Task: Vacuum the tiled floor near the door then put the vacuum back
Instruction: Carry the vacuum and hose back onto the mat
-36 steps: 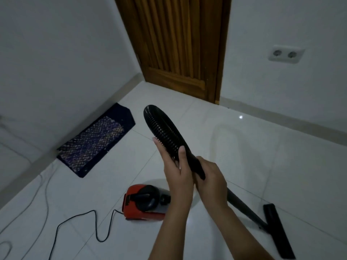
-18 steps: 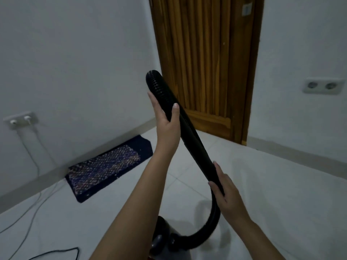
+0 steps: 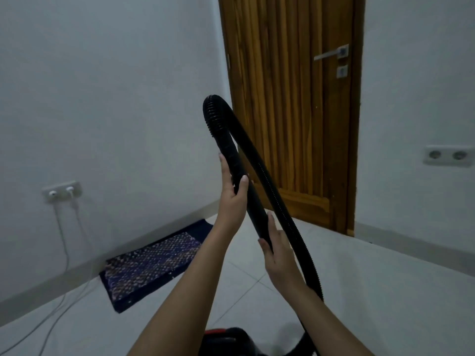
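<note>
A black ribbed vacuum hose [image 3: 272, 191] is bent into a tall loop in front of me, its bend at chest height before the door. My left hand [image 3: 232, 199] grips the smooth black tube part of the loop from the left. My right hand [image 3: 276, 249] holds the same tube lower down, where its end sits against my palm. The ribbed hose runs down on the right to the red and black vacuum body [image 3: 226, 341], which is cut off by the bottom edge. The floor nozzle is out of view.
A wooden door [image 3: 295, 111] with a metal handle [image 3: 331, 54] stands shut ahead. A dark patterned mat [image 3: 151, 263] lies by the left wall. Cables hang from a left wall socket [image 3: 61, 191] onto the white tiled floor [image 3: 372, 291]. Another socket [image 3: 448, 155] is at right.
The view has tilted up from the floor toward the door. My hands have lifted the hose and drawn apart along it, then my right hand has come back up closer to my left.
</note>
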Available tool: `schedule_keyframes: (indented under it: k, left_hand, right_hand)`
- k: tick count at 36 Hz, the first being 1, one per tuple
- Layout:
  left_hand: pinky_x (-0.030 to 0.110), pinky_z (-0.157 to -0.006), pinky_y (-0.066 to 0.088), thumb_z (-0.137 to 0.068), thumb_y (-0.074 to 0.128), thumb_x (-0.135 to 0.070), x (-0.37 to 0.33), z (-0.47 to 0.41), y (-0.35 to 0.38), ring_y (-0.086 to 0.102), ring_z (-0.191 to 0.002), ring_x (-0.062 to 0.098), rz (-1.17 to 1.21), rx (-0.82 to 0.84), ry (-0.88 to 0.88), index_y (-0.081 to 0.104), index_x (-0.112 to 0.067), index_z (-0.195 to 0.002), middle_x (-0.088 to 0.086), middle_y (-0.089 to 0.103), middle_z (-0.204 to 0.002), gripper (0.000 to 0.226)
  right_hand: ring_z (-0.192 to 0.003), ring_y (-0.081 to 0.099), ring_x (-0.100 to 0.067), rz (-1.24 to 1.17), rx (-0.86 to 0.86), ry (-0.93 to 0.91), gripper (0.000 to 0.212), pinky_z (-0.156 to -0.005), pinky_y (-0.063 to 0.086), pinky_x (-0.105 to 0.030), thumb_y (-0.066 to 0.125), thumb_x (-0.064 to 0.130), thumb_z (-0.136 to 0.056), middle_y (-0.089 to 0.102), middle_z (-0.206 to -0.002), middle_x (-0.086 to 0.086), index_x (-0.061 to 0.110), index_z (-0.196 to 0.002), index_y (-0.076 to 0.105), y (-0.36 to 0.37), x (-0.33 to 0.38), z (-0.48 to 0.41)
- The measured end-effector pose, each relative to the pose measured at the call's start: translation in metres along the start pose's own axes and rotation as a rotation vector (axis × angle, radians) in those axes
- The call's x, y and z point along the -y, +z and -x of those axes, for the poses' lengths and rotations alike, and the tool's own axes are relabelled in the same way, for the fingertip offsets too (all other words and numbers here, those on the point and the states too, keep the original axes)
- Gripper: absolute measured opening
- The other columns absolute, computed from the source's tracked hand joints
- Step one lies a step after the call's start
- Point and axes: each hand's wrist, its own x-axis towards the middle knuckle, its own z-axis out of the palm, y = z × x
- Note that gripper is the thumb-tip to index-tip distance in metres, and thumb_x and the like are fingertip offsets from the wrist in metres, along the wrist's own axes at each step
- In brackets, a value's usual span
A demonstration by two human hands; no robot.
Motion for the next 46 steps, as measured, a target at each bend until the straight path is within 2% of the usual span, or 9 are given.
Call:
schedule_keyframes:
  k: [6, 9, 14, 21, 24, 29, 35, 42, 46]
  left_hand:
    - [0.034, -0.106, 0.043, -0.095, 0.044, -0.033, 0.03, -0.039, -0.006, 0.037, -0.136, 0.026, 0.062, 0.053, 0.003, -0.003, -0.061, -0.138, 0.013, 0.021, -0.155, 0.07]
    - [0.049, -0.111, 0.034, -0.094, 0.046, -0.034, 0.052, -0.056, -0.011, 0.037, -0.136, 0.027, 0.1, 0.142, -0.034, -0.005, -0.064, -0.136, 0.01, 0.02, -0.156, 0.073]
    - [0.034, -0.098, 0.049, -0.1, 0.041, -0.02, 0.102, -0.076, -0.014, 0.058, -0.112, 0.014, 0.12, 0.192, -0.066, -0.008, -0.051, -0.143, 0.014, 0.046, -0.135, 0.072]
    - [0.035, -0.112, 0.034, -0.097, 0.045, -0.025, 0.138, -0.086, -0.019, 0.028, -0.14, 0.013, 0.109, 0.15, -0.051, -0.007, -0.055, -0.14, -0.003, 0.011, -0.159, 0.073]
    - [0.045, -0.11, 0.037, -0.095, 0.047, -0.031, 0.148, -0.089, -0.02, 0.031, -0.139, 0.022, 0.091, 0.14, -0.062, -0.007, -0.057, -0.14, 0.0, 0.014, -0.158, 0.075]
    - [0.053, -0.107, 0.039, -0.09, 0.05, -0.038, 0.159, -0.095, -0.018, 0.036, -0.135, 0.036, 0.046, 0.108, -0.099, -0.003, -0.066, -0.134, 0.005, 0.018, -0.156, 0.074]
    - [0.053, -0.109, 0.036, -0.089, 0.052, -0.041, 0.18, -0.105, -0.012, 0.035, -0.135, 0.038, 0.034, 0.113, -0.126, -0.002, -0.058, -0.14, 0.011, 0.021, -0.155, 0.077]
    - [0.052, -0.108, 0.038, -0.092, 0.048, -0.026, 0.207, -0.116, -0.004, 0.041, -0.132, 0.033, 0.004, 0.066, -0.136, 0.003, -0.053, -0.141, 0.017, 0.034, -0.148, 0.072]
    - [0.05, -0.106, 0.041, -0.092, 0.049, -0.025, 0.219, -0.122, -0.005, 0.044, -0.13, 0.032, -0.017, 0.053, -0.17, 0.005, -0.055, -0.14, 0.019, 0.036, -0.146, 0.072]
  right_hand:
    - [-0.088, 0.056, -0.013, -0.013, -0.091, 0.056, 0.062, -0.081, 0.053, -0.036, 0.042, 0.025, -0.1, 0.05, -0.107, -0.003, 0.039, -0.147, 0.004, 0.03, -0.009, -0.038]
    - [-0.088, 0.056, -0.008, -0.067, -0.092, 0.106, 0.063, -0.079, 0.051, -0.022, 0.044, 0.019, -0.1, 0.051, -0.107, -0.005, 0.037, -0.148, 0.007, 0.044, -0.018, -0.06]
    - [-0.103, 0.048, 0.016, -0.147, -0.061, 0.146, 0.059, -0.082, 0.038, -0.001, 0.04, 0.013, -0.101, 0.048, -0.118, 0.005, 0.031, -0.149, 0.011, 0.06, -0.038, -0.084]
    - [-0.127, 0.031, 0.023, -0.319, 0.059, 0.166, 0.046, -0.102, 0.027, -0.001, 0.037, 0.021, -0.102, 0.033, -0.136, 0.037, 0.046, -0.138, 0.021, 0.062, -0.063, -0.087]
    - [-0.124, 0.041, 0.017, -0.408, 0.058, 0.227, 0.04, -0.101, 0.036, -0.006, 0.037, 0.025, -0.101, 0.045, -0.126, 0.045, 0.051, -0.131, 0.033, 0.061, -0.078, -0.087]
    - [-0.116, 0.056, -0.005, -0.454, -0.023, 0.343, 0.037, -0.094, 0.048, -0.017, 0.036, 0.036, -0.097, 0.061, -0.125, 0.009, 0.04, -0.133, 0.042, 0.068, -0.119, -0.112]
    - [-0.11, 0.047, 0.005, -0.302, -0.032, 0.394, 0.042, -0.085, 0.035, 0.002, 0.043, 0.022, -0.101, 0.051, -0.131, -0.001, 0.021, -0.143, 0.041, 0.085, -0.178, -0.157]
    - [-0.142, 0.028, -0.021, -0.158, 0.202, 0.477, 0.063, -0.113, 0.026, -0.033, 0.048, 0.022, -0.099, 0.027, -0.156, -0.006, 0.025, -0.153, 0.016, 0.111, -0.226, -0.209]
    - [-0.13, 0.046, -0.022, -0.178, 0.335, 0.557, 0.065, -0.107, 0.037, -0.033, 0.05, 0.022, -0.099, 0.045, -0.145, -0.009, 0.028, -0.153, 0.016, 0.122, -0.241, -0.227]
